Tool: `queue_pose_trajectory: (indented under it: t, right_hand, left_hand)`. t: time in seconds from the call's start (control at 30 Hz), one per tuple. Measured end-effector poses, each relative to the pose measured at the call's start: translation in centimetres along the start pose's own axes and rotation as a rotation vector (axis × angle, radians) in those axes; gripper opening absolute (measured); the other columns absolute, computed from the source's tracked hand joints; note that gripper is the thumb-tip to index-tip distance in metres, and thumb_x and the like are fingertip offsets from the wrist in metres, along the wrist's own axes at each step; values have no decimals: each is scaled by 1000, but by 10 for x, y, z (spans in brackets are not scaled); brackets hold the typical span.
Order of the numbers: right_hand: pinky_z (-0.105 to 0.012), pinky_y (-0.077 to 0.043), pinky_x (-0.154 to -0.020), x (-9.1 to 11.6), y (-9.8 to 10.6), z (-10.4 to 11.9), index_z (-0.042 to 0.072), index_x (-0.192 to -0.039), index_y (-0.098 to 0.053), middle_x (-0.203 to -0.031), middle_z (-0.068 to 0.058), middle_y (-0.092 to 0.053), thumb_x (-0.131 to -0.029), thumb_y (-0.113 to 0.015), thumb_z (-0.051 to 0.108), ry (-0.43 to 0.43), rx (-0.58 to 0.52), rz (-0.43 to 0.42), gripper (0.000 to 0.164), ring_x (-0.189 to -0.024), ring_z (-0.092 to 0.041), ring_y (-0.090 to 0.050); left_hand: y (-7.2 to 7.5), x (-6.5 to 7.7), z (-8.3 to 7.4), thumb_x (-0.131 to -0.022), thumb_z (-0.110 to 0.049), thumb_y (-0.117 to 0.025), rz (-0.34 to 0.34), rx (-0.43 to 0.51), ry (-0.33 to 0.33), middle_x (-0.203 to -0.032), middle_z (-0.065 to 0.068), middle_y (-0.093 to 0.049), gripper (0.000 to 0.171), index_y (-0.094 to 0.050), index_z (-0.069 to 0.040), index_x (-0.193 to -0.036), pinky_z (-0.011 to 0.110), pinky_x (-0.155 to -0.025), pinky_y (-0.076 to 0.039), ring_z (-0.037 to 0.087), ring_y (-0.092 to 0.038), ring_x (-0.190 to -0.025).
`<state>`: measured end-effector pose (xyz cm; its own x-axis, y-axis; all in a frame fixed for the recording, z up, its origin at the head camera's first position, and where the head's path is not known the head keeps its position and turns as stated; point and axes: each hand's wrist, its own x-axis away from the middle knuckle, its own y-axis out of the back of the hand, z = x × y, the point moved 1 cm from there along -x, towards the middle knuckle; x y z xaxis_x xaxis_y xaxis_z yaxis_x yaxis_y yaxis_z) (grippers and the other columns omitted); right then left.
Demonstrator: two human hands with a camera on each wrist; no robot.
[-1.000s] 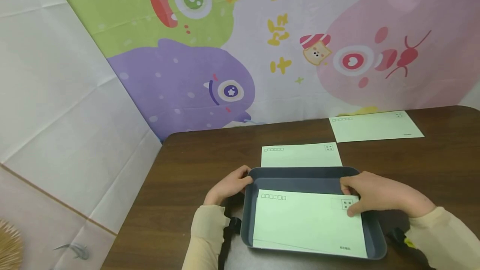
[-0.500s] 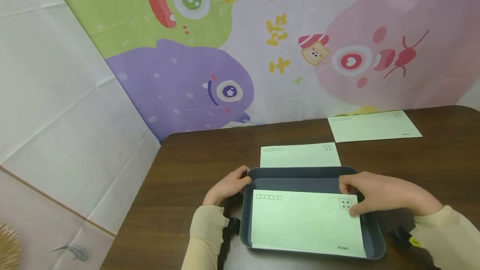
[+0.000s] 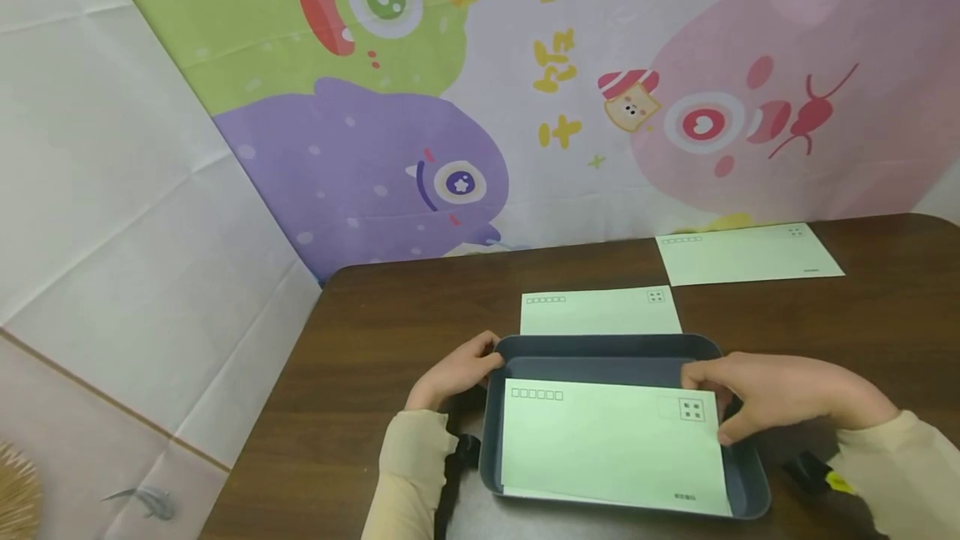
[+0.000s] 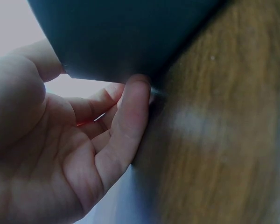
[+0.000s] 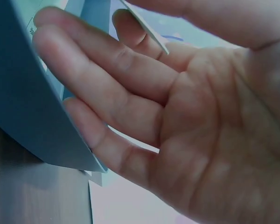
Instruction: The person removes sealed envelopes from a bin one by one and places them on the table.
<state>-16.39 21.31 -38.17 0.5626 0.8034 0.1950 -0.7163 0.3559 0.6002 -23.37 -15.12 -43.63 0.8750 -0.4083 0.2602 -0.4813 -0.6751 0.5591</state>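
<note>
A dark blue-grey tray (image 3: pixel 592 369) stands at the table's front, holding a pale envelope (image 3: pixel 611 448) with printed boxes; a sliver of another shows along its lower edge. My left hand (image 3: pixel 457 372) grips the tray's far left corner, thumb over the rim and, in the left wrist view, fingers beneath the tray's underside (image 4: pixel 126 37). Over the tray's right side, my right hand (image 3: pixel 787 394) has its thumb and index finger about the envelope's upper right corner. In the right wrist view the envelope edge (image 5: pixel 151 35) lies between them; the other fingers are extended near the tray wall (image 5: pixel 28 88).
Behind the tray an envelope (image 3: pixel 600 312) lies on the brown table (image 3: pixel 405 307), partly hidden by the tray. Farther back right lies another envelope (image 3: pixel 750 254). A cartoon-printed cloth (image 3: pixel 555 198) hangs along the table's back edge.
The top envelope has shifted slightly left and squared up over the one below. My right thumb has slid right, from the envelope's face to its edge. The left hand stays put.
</note>
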Motion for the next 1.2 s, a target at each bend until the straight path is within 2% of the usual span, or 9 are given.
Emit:
queue_pose_trajectory:
  t: [0.17, 0.3, 0.47, 0.7, 0.87, 1.03, 1.2]
  right_hand:
    - [-22, -45, -64, 2, 1, -2, 18, -89, -50, -94, 12, -64, -79, -66, 11, 88, 3, -1, 20, -77, -2, -59]
    - [-22, -45, -63, 2, 1, -4, 19, -89, -51, -95, 12, -63, -81, -66, 13, 109, 5, -6, 18, -78, -2, -59]
    - [-22, -43, -61, 1, 0, -2, 19, -88, -52, -95, 11, -64, -81, -66, 23, 61, -1, -26, 16, -78, -3, -59]
    - [-21, -37, -52, -2, 2, 3, 16, -77, -47, -78, 13, -56, -80, -66, 34, -13, 65, -120, 27, -68, 0, -50]
    - [-20, -31, -48, -1, 3, 4, 16, -76, -45, -75, 12, -53, -81, -66, 30, -38, 84, -174, 26, -63, 1, -44]
    - [-20, -25, -44, -1, 5, 7, 14, -77, -42, -61, 11, -33, -82, -64, 24, -96, 90, -239, 25, -51, 1, -29]
    - [-22, -26, -45, -1, 9, 8, 12, -86, -46, -61, 9, -35, -86, -60, 23, -152, 98, -313, 18, -49, -1, -26]
  left_hand:
    - [0, 0, 0, -91, -22, -46, 3, 4, -6, -93, 7, -54, 19, -51, -8, -102, 31, -69, -49, 18, -55, -77]
    - [0, 0, 0, -91, -22, -46, 4, 9, -10, -93, 7, -54, 19, -51, -8, -102, 31, -69, -49, 18, -55, -77]
    - [0, 1, -1, -91, -22, -46, 4, 15, -11, -93, 7, -54, 19, -51, -8, -102, 31, -69, -49, 19, -55, -77]
    - [0, 1, -1, -91, -22, -46, 3, 16, -8, -93, 8, -54, 19, -51, -8, -102, 32, -69, -49, 19, -55, -77]
    - [0, 0, -1, -91, -21, -46, 1, 14, -7, -93, 7, -54, 19, -51, -7, -103, 31, -68, -49, 19, -55, -76]
    - [0, 0, 0, -91, -21, -46, 2, 11, -6, -93, 7, -54, 20, -51, -7, -104, 31, -68, -49, 19, -55, -77]
    - [1, 0, -1, -91, -21, -45, 6, 10, -4, -94, 7, -54, 19, -51, -7, -103, 31, -68, -49, 18, -55, -77]
